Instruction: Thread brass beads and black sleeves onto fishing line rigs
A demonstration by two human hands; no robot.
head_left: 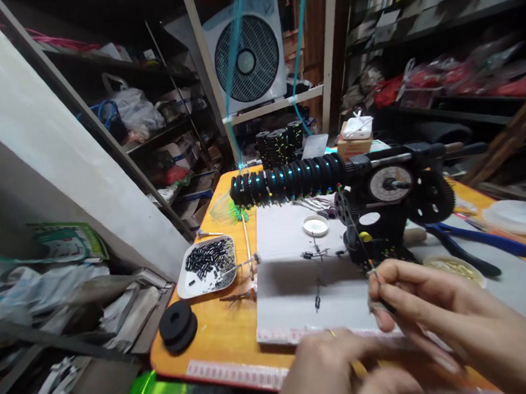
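- Left hand (337,364): nearest, blurred; fingers bent toward the right. Cannot tell whether it holds anything.
- Right hand (435,308): just beyond, nearer the machine; thumb and fingertips pinch a thin piece (372,267).
- Thin piece: at those fingertips, long axis tilted up-left, away from the wearer.
- Geared machine (378,236): ahead of the pinch, apart from the hand.
- Black spool row (289,181): farthest, up-left of both hands; axis roughly crosswise.

From here I can't make out the small thing (372,268) pinched in the right hand (430,305), whose knuckles partly hide a bowl (482,279), and the left hand (333,361) is blurred, cut off below.
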